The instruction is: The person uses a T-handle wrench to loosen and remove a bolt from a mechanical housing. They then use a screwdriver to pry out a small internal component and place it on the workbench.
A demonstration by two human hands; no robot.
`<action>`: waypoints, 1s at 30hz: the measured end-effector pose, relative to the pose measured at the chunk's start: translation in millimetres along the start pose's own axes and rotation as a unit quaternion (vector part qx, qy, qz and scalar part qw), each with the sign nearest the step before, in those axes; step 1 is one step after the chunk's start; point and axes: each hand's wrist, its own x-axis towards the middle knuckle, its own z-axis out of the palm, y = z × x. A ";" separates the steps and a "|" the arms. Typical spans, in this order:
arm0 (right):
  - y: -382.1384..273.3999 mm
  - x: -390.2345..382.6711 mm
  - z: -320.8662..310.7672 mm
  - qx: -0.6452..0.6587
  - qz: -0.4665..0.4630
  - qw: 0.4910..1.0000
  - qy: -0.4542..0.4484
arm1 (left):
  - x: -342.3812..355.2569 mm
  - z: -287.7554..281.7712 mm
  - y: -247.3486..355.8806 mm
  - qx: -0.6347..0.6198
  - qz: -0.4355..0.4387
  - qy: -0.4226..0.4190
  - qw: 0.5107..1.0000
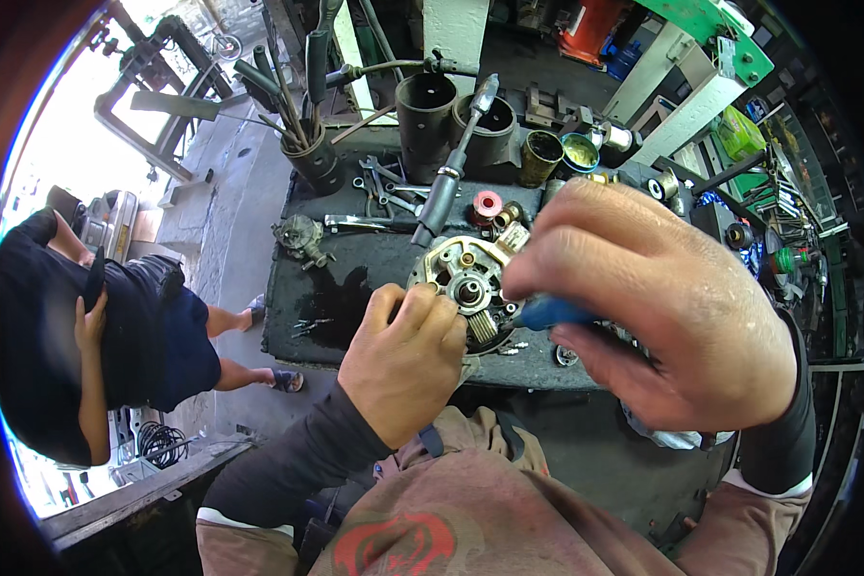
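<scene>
A round metal housing [451, 257], with a central shaft and small fittings, lies on the dark, grimy bench. My left hand [403, 360] has its fingers curled against the housing's lower left; a small ring shows just above my fingertips. My right hand [658, 302] grips a blue-handled tool [557, 312] at the housing's right side; its working end is mostly hidden. A long dark cylindrical tool [442, 192] with a metal end points at the housing from above. Left of that are wrenches [384, 182] and a small cast metal part [302, 240].
Metal pots [422, 101] with upright tools stand along the back, beside cans [541, 154] and a red spool [487, 205]. A green-and-white frame [682, 91] rises at upper right, over cluttered tools. At left a person in dark clothes [106, 346] stands close to the bench.
</scene>
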 end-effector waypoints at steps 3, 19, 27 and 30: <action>1.4 -7.6 10.0 0.060 -0.027 0.993 0.093 | 11.2 -0.8 0.6 0.002 0.037 -0.008 0.999; -18.4 25.2 88.9 0.510 0.009 0.770 0.383 | -5.4 3.0 -5.1 -0.048 -0.005 0.001 0.999; -20.6 32.4 100.3 0.491 0.031 0.774 0.399 | -9.4 8.6 -11.9 -0.071 0.006 0.026 0.997; -22.9 33.0 102.1 0.471 0.024 0.784 0.403 | -8.6 12.2 -13.4 -0.118 0.000 0.063 0.991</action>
